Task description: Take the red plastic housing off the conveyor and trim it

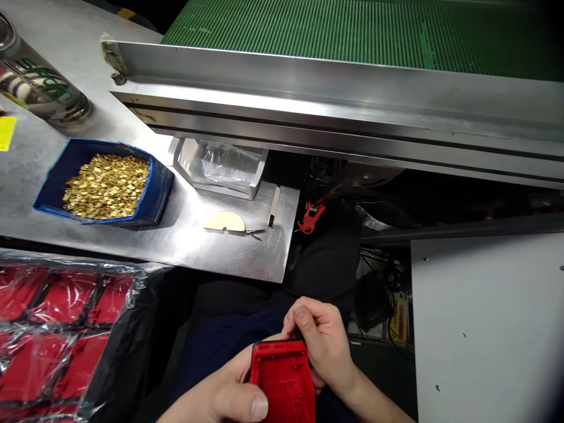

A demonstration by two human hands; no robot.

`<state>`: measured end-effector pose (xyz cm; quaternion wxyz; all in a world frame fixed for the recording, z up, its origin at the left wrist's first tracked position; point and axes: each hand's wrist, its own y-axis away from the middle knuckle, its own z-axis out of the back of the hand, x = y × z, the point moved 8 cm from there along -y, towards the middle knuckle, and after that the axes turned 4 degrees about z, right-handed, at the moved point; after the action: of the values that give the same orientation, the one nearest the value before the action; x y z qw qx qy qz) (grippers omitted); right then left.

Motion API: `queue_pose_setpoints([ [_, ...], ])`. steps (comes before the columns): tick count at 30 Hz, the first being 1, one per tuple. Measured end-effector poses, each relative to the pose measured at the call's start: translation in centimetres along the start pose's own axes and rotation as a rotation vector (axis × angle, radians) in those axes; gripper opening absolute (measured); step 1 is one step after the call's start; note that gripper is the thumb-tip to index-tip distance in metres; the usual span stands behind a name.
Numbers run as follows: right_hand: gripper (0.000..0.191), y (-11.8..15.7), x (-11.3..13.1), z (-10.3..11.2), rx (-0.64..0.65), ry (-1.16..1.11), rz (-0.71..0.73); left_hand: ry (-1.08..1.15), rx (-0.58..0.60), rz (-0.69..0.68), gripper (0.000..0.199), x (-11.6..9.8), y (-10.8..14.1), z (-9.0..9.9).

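A red plastic housing (284,382) with a black outer edge, shaped like an open shallow case, is tilted up at the bottom of the head view. My left hand (233,396) grips it from the left, thumb on the near side, other fingers mostly hidden behind it. At its upper right corner is my right hand (325,341), fingers curled and thumb pressed against the index finger. Whatever is in that pinch, if anything, cannot be made out. Small brass-coloured parts (108,185) fill a blue bin (161,191) on the metal table (185,241).
A grey bin (253,187) with clear plastic stands under the conveyor's metal side (308,111). A cream half-round piece (224,221) and a thin strip (274,205) lie nearby. Bagged red housings (39,358) fill a crate at left. A bottle (44,82) stands behind; a white panel (489,329) is right.
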<state>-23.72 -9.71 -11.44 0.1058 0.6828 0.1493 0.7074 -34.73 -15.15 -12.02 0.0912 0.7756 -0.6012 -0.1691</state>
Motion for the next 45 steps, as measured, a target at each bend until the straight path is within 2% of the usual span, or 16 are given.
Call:
queue_pose_setpoints([
  [4, 0.048, 0.1, 0.3, 1.0, -0.126, 0.067, 0.059, 0.014, 0.014, -0.008, 0.075, -0.4, -0.1, -0.3],
  [8, 0.041, 0.2, 0.9, -0.4, 0.043, -0.006, 0.085, 0.028, 0.039, -0.031, 0.073, -0.6, -0.1, -0.6],
  [10, 0.040, 0.4, 1.1, -0.4, 0.066, 0.021, 0.112, 0.036, 0.048, -0.037, 0.073, -0.4, 0.0, -0.4],
  [14, 0.048, 1.1, 1.5, 2.1, -0.167, 0.182, 0.177, 0.049, 0.084, -0.030, 0.079, 0.4, 0.6, 0.4],
  [16, 0.048, 1.3, 1.5, 2.6, -0.206, 0.195, 0.173, 0.039, 0.101, -0.031, 0.081, 0.5, 0.7, 0.5],
  [21, 0.040, 0.9, 1.0, 0.5, 0.031, 0.070, 0.122, -0.007, 0.044, -0.025, 0.084, 0.3, 0.4, 0.5],
  [27, 0.046, 0.9, 0.8, 1.3, -0.111, 0.075, 0.128, 0.049, 0.096, -0.043, 0.083, 0.6, 0.7, 0.5],
  [32, 0.042, 0.5, 0.8, -0.1, 0.071, 0.057, 0.071, 0.032, 0.047, -0.024, 0.076, 0.5, 0.5, 0.4],
  [33, 0.044, 0.4, 0.8, 0.2, 0.046, 0.091, 0.073, 0.029, 0.048, -0.026, 0.076, 0.4, 0.5, 0.3],
  [36, 0.049, 0.2, 0.8, 2.1, -0.163, 0.185, 0.100, 0.007, 0.034, -0.023, 0.081, 0.2, 0.5, 0.3],
  [37, 0.048, 0.2, 0.8, 2.4, -0.191, 0.181, 0.108, 0.000, 0.024, -0.019, 0.083, 0.3, 0.5, 0.4],
  [38, 0.045, 0.2, 0.7, 2.3, -0.172, 0.159, 0.113, 0.001, 0.015, -0.013, 0.082, 0.3, 0.6, 0.5],
  [41, 0.034, 0.4, 0.7, 0.5, 0.074, 0.093, 0.154, 0.050, -0.003, -0.025, 0.078, 0.4, 0.6, 0.8],
  [42, 0.032, 0.6, 0.8, 0.4, 0.108, 0.106, 0.184, 0.069, -0.006, -0.036, 0.077, 0.4, 0.6, 0.9],
  [43, 0.030, 0.8, 1.0, 0.7, 0.091, 0.133, 0.220, 0.081, -0.006, -0.045, 0.078, 0.3, 0.6, 0.9],
  [45, 0.031, 1.1, 1.3, 2.6, -0.073, 0.181, 0.284, 0.087, -0.012, -0.045, 0.080, 0.3, 0.7, 1.0],
])
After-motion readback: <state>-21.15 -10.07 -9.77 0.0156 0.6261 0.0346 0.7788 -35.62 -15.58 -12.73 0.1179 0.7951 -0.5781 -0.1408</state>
